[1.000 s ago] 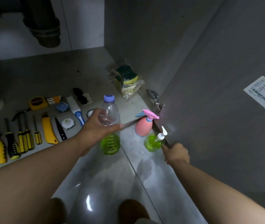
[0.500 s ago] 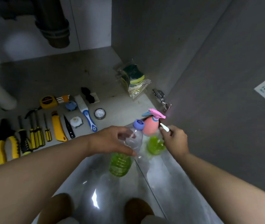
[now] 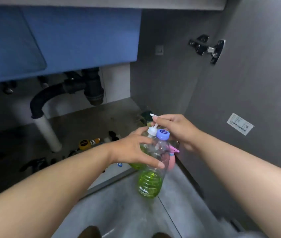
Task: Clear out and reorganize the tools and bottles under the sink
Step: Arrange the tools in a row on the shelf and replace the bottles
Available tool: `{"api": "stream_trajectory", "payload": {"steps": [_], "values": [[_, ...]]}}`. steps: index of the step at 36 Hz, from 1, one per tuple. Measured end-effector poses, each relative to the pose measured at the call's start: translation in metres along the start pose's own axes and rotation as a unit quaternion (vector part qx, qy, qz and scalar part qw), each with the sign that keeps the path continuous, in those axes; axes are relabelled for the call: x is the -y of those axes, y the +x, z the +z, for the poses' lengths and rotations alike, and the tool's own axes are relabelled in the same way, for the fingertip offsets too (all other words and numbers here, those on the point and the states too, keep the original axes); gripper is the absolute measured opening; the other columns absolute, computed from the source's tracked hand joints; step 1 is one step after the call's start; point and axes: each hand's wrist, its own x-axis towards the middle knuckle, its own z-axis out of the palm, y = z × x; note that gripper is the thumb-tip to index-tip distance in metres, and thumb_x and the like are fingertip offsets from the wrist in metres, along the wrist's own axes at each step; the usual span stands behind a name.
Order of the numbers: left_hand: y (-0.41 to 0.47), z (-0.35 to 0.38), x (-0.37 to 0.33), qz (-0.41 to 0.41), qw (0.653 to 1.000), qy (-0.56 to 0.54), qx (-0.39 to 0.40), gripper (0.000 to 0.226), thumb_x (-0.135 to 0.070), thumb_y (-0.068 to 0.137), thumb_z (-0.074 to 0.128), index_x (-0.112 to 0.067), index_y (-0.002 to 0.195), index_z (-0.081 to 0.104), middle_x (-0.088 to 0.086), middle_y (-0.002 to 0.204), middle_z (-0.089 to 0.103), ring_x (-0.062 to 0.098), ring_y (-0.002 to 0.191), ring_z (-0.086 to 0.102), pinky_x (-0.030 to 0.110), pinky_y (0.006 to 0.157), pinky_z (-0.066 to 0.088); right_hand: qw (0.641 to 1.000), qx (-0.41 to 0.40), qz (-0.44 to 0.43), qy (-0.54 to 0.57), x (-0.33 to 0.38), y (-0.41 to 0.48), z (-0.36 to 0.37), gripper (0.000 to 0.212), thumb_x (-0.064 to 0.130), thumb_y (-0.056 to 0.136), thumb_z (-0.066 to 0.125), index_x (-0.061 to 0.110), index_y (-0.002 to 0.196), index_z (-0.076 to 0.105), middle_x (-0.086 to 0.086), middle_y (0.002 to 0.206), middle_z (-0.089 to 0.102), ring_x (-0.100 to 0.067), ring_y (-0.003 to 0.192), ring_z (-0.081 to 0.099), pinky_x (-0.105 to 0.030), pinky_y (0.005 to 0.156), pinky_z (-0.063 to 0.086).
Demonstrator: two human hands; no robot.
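While left hand (image 3: pixel 133 152) is gripping clear bottle (image 3: pixel 153 169) and right hand (image 3: pixel 175 129) is pinching pump bottle (image 3: pixel 151 133), I'm risking dropping either: crowded grips.

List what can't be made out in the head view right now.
- Pump bottle: body mostly hidden behind the left hand and the clear bottle.
- Pink spray bottle: only an edge shows past the clear bottle; what holds it is unclear.
- Right hand: grip on the pump head partly hidden by its own fingers.
- Tools: dark, mostly covered by the left forearm.
- Door label: print too small.
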Motion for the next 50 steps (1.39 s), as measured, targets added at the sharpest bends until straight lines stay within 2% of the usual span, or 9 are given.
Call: {"api": "stream_trajectory", "payload": {"steps": [5, 11, 17, 21, 28, 35, 40, 44, 50], "values": [[-0.022, 0.009, -0.018, -0.008, 0.990, 0.059, -0.127, 0.055, -0.083, 0.056, 0.072, -0.050, 0.100, 0.069, -0.022, 0.122, 0.043, 0.011, 0.123, 0.030, 0.033, 0.113, 0.032, 0.996, 0.015, 0.000, 0.083, 0.008, -0.019, 0.015, 0.027, 0.039, 0.087, 0.075, 0.013, 0.086, 0.077, -0.012, 0.087, 0.072, -0.024, 0.073, 0.064, -0.036, 0.074, 0.052], [-0.041, 0.024, -0.022, -0.034, 0.980, 0.084, -0.177, 0.067, -0.092, 0.052, 0.066, -0.053, 0.107, 0.068, -0.022, 0.106, 0.046, 0.011, 0.110, 0.035, 0.033, 0.101, 0.041, 0.994, 0.045, 0.032, 0.095, 0.005, -0.037, 0.025, 0.031, 0.043, 0.091, 0.069, 0.015, 0.097, 0.079, -0.011, 0.097, 0.075, -0.018, 0.073, 0.068, -0.028, 0.067, 0.055], [-0.054, 0.029, -0.017, -0.106, 0.953, -0.069, -0.274, 0.053, -0.080, 0.053, 0.074, -0.043, 0.091, 0.077, -0.009, 0.111, 0.054, 0.016, 0.118, 0.047, 0.033, 0.103, 0.042, 0.986, 0.146, 0.065, 0.056, 0.005, -0.051, 0.018, 0.060, 0.070, 0.077, 0.068, 0.032, 0.124, 0.068, 0.000, 0.126, 0.069, -0.017, 0.114, 0.067, -0.039, 0.099, 0.050], [-0.054, 0.024, -0.016, -0.139, 0.930, -0.161, -0.300, 0.051, -0.072, 0.060, 0.076, -0.029, 0.087, 0.079, -0.009, 0.100, 0.072, 0.013, 0.103, 0.068, 0.042, 0.099, 0.054, 0.978, 0.201, 0.045, -0.043, -0.008, -0.056, 0.028, 0.057, 0.040, 0.072, 0.087, 0.035, 0.124, 0.063, 0.003, 0.122, 0.071, -0.013, 0.117, 0.066, -0.035, 0.100, 0.053], [-0.035, 0.019, 0.002, -0.143, 0.910, -0.250, -0.297, 0.047, -0.065, 0.066, 0.084, -0.032, 0.099, 0.082, -0.015, 0.099, 0.078, 0.005, 0.106, 0.070, 0.027, 0.096, 0.054, 0.984, 0.099, 0.038, -0.144, -0.034, -0.026, 0.034, 0.074, 0.055, 0.056, 0.091, 0.041, 0.121, 0.058, 0.000, 0.119, 0.069, -0.016, 0.111, 0.067, -0.042, 0.102, 0.052], [-0.004, 0.009, 0.048, -0.144, 0.882, -0.233, -0.384, 0.047, -0.027, 0.085, 0.081, -0.025, 0.130, 0.069, -0.002, 0.142, 0.060, -0.001, 0.118, 0.049, 0.014, 0.100, 0.036, 0.972, -0.103, 0.119, -0.175, -0.099, 0.020, 0.002, 0.055, 0.023, 0.063, 0.087, 0.026, 0.109, 0.057, 0.004, 0.100, 0.069, -0.004, 0.081, 0.065, -0.015, 0.061, 0.047], [0.009, 0.016, 0.087, -0.186, 0.871, -0.234, -0.391, 0.060, -0.034, 0.081, 0.084, -0.034, 0.137, 0.062, 0.001, 0.150, 0.051, 0.018, 0.138, 0.049, 0.038, 0.119, 0.037, 0.944, -0.240, 0.147, -0.170, -0.127, 0.068, -0.008, 0.059, 0.025, 0.067, 0.085, 0.023, 0.119, 0.058, 0.001, 0.115, 0.068, -0.018, 0.099, 0.064, -0.024, 0.085, 0.047], [0.017, 0.019, 0.104, -0.215, 0.866, -0.244, -0.380, 0.078, -0.034, 0.077, 0.088, -0.046, 0.144, 0.050, 0.004, 0.161, 0.032, 0.023, 0.147, 0.036, 0.044, 0.120, 0.036, 0.931, -0.234, 0.162, -0.229, -0.133, 0.108, -0.011, 0.076, 0.040, 0.073, 0.084, 0.019, 0.137, 0.048, -0.004, 0.131, 0.063, -0.029, 0.119, 0.060, -0.032, 0.099, 0.047], [0.027, 0.025, 0.109, -0.195, 0.877, -0.232, -0.373, 0.077, -0.030, 0.082, 0.084, -0.045, 0.147, 0.046, 0.002, 0.153, 0.034, 0.019, 0.143, 0.037, 0.024, 0.113, 0.030, 0.915, -0.276, 0.172, -0.239, -0.152, 0.146, -0.005, 0.080, 0.040, 0.073, 0.083, 0.021, 0.140, 0.043, -0.015, 0.138, 0.052, -0.037, 0.123, 0.056, -0.046, 0.107, 0.044]]}}
